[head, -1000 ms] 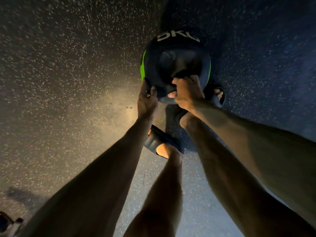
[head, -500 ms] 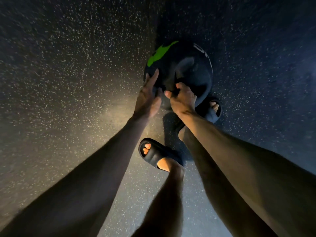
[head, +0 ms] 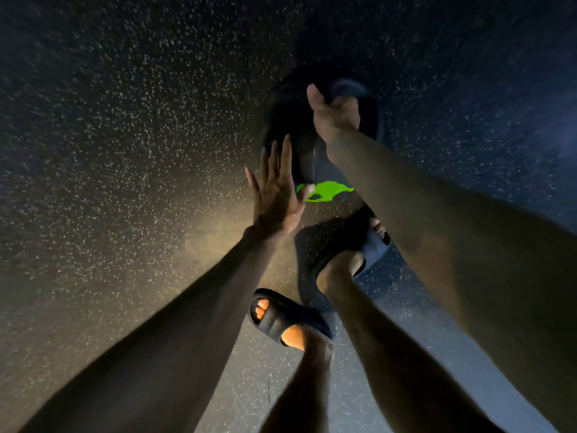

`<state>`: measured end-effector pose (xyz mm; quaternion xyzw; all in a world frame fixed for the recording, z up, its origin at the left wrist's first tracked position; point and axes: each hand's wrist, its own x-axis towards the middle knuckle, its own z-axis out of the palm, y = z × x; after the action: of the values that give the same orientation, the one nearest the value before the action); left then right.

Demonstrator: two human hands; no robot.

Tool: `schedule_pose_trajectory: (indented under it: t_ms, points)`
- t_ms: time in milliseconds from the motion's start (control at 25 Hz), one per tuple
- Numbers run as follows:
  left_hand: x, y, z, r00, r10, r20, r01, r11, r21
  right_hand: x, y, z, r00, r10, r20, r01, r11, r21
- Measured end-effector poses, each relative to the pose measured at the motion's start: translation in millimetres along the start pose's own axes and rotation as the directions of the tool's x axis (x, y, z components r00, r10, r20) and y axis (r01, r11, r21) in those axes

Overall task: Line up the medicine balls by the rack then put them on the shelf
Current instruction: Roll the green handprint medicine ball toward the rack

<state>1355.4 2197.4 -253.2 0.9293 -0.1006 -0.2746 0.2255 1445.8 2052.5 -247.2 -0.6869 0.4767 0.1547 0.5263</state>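
Left hand [head: 276, 195] flat, fingers spread against ball [head: 292, 120]; right hand [head: 335, 115] grips its top. Ball upper centre on floor [head: 125, 182], green patch [head: 331, 189] rolled from top to underside: likely mid-roll, lining-up stage.

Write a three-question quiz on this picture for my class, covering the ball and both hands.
1. True or false: the left hand is balled into a fist.
2. The right hand is: A) gripping the medicine ball, B) hanging free, C) flat on the floor.
3. Fill in: the coloured patch on the ball is ____.

Key: 1 false; 2 A; 3 green.
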Motion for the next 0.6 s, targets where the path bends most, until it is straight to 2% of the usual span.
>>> schedule_pose_trajectory:
  t_ms: [80, 120, 200, 240, 320, 400, 480, 600]
  points:
    - [33, 15, -11, 0.999, 0.029, -0.032, -0.028, 0.999, 0.028, 7, 2, -20, 0.97, -0.224, -0.098, 0.199, 0.956, -0.217]
    - [49, 22, -18, 0.998, 0.054, -0.03, -0.052, 0.998, 0.041, 5, 13, -32, 0.919, -0.378, -0.11, 0.327, 0.889, -0.321]
    - [81, 40, -30, 0.996, 0.089, -0.021, -0.088, 0.995, 0.046, -6, 47, -54, 0.816, -0.576, -0.047, 0.498, 0.742, -0.449]
    - [97, 52, -35, 0.995, 0.091, -0.031, -0.09, 0.995, 0.031, -11, 62, -66, 0.78, -0.626, -0.003, 0.543, 0.679, -0.494]
    - [126, 72, -40, 0.995, 0.056, -0.08, -0.056, 0.998, -0.005, -9, 81, -82, 0.777, -0.623, 0.088, 0.57, 0.637, -0.52]
    - [147, 89, -42, 0.988, 0.021, -0.155, -0.03, 0.998, -0.057, 10, 76, -90, 0.803, -0.584, 0.116, 0.552, 0.657, -0.514]
    - [146, 88, -39, 0.973, 0.084, -0.216, -0.094, 0.995, -0.038, 34, 52, -94, 0.827, -0.55, 0.114, 0.528, 0.692, -0.493]
    - [140, 70, -31, 0.961, 0.216, -0.173, -0.206, 0.976, 0.069, 76, -4, -101, 0.866, -0.477, 0.15, 0.487, 0.736, -0.47]
